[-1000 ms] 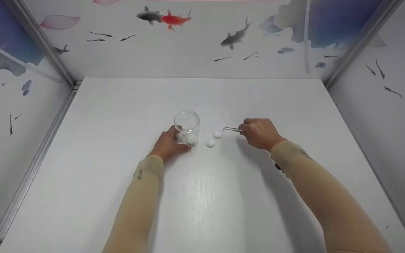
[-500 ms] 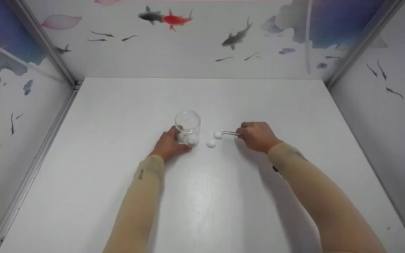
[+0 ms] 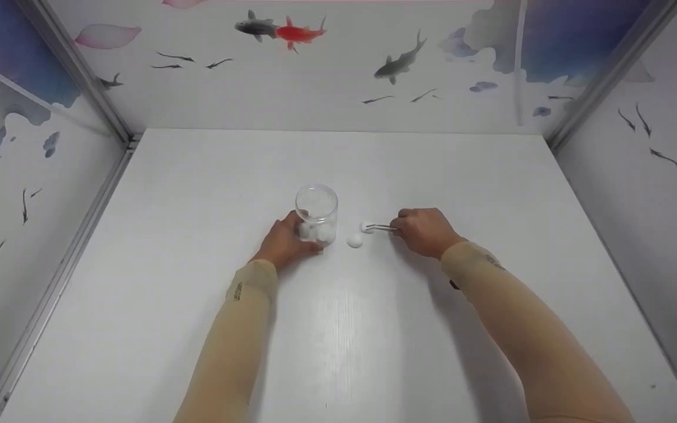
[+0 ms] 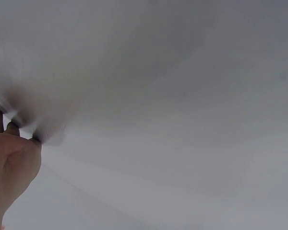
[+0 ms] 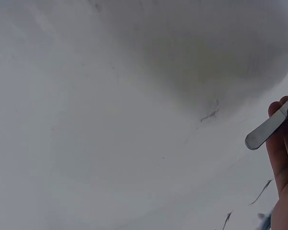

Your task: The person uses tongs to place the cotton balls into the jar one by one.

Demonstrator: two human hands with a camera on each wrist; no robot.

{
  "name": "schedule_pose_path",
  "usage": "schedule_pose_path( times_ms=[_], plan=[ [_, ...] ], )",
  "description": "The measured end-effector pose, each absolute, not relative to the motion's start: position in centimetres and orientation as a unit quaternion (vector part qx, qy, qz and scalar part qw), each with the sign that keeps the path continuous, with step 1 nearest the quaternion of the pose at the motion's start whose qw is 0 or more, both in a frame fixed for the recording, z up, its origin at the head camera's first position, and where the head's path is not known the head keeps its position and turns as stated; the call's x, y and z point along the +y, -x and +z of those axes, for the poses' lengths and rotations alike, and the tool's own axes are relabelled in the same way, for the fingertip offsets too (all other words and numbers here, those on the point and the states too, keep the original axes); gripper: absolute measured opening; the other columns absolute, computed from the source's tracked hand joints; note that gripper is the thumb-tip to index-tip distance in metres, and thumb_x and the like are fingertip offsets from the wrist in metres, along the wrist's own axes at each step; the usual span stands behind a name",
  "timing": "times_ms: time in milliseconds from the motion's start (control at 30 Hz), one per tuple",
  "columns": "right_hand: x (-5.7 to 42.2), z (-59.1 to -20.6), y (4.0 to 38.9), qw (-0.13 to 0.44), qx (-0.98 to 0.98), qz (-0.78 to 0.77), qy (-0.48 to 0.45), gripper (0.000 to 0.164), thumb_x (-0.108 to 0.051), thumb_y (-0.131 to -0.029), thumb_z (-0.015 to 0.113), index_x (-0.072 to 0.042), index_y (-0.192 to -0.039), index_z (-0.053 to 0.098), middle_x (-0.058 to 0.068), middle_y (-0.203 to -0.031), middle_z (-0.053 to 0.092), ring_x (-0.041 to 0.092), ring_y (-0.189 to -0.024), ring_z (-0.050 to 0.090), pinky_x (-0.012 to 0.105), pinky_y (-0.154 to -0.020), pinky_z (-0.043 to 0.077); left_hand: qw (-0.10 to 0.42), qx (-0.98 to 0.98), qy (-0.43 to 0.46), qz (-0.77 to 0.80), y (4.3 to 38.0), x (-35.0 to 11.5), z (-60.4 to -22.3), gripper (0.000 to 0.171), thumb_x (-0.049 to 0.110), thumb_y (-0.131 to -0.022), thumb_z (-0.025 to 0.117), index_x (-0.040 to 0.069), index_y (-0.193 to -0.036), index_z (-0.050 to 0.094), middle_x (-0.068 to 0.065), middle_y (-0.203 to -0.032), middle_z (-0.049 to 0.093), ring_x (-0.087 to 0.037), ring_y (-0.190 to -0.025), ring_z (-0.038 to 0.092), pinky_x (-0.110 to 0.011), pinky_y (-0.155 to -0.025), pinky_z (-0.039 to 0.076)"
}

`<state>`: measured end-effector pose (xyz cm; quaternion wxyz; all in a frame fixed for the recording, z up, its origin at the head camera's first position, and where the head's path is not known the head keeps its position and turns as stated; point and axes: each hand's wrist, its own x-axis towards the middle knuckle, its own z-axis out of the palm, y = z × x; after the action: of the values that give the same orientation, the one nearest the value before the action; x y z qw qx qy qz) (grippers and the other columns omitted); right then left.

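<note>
My left hand (image 3: 282,242) grips the lower side of a clear, open-topped jar (image 3: 317,202) standing upright on the table. Several white cotton balls (image 3: 325,234) lie at the bottom of the jar. In my right hand (image 3: 429,231) is a pair of metal tweezers (image 3: 382,228), its tips at a cotton ball (image 3: 364,225) just right of the jar. Whether the tips pinch that ball is too small to tell. Another cotton ball (image 3: 355,241) lies slightly nearer to me. The right wrist view shows the rounded end of the tweezers (image 5: 264,133) sticking out of the hand.
The white table (image 3: 338,341) is bounded by a back wall (image 3: 315,100) and side walls printed with fish and petals. Grey metal strips (image 3: 118,138) run along the corners. Both forearms wear beige sleeves (image 3: 227,346).
My right hand has moved left and toward me, bringing the tweezers' tips from beside the farther cotton ball onto it. The left hand keeps hold of the jar in place.
</note>
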<state>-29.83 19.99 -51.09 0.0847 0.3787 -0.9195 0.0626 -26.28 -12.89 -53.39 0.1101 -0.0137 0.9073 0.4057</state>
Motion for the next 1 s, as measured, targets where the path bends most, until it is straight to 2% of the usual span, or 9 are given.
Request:
schedule_pose_path(
  times_ms=[300,533,800,1000],
  plan=[
    [20.1,-51.5,29.9,0.088,-0.922,0.070,-0.372,0.009,-0.009,-0.090,0.074,-0.011,-0.096,0.080,0.004,-0.082,0.070,0.020,-0.070,0.067,0.037,-0.066,0.060,0.109,0.907,0.014,0.406,26.3,-12.7,-53.5,0.095,0.044,-0.071,0.089,0.020,-0.150,0.042,-0.008,-0.137,0.052,-0.029,-0.135,0.041,-0.045,-0.115,0.032],
    [20.1,-51.9,30.0,0.096,-0.922,0.077,-0.367,0.012,-0.001,-0.089,0.072,-0.010,-0.091,0.080,0.002,-0.079,0.068,0.019,-0.067,0.066,0.036,-0.063,0.059,0.116,0.905,0.016,0.409,26.1,-12.6,-53.2,0.099,0.045,-0.071,0.089,0.022,-0.152,0.038,-0.007,-0.143,0.048,-0.028,-0.138,0.038,-0.045,-0.118,0.028],
    [20.2,-51.0,30.0,0.093,-0.922,0.099,-0.363,0.009,-0.004,-0.088,0.074,-0.009,-0.092,0.080,0.003,-0.081,0.070,0.020,-0.070,0.067,0.037,-0.065,0.059,0.112,0.910,0.017,0.399,26.3,-12.7,-53.3,0.097,0.046,-0.071,0.089,0.022,-0.151,0.040,-0.008,-0.140,0.051,-0.029,-0.136,0.040,-0.046,-0.116,0.030],
    [20.6,-50.5,30.1,0.082,-0.928,0.101,-0.349,0.009,-0.005,-0.089,0.073,-0.010,-0.093,0.080,0.002,-0.082,0.070,0.018,-0.071,0.067,0.035,-0.065,0.059,0.112,0.910,0.017,0.399,26.4,-12.9,-53.5,0.098,0.045,-0.071,0.089,0.021,-0.152,0.039,-0.008,-0.144,0.049,-0.030,-0.140,0.036,-0.046,-0.118,0.028]
  ],
)
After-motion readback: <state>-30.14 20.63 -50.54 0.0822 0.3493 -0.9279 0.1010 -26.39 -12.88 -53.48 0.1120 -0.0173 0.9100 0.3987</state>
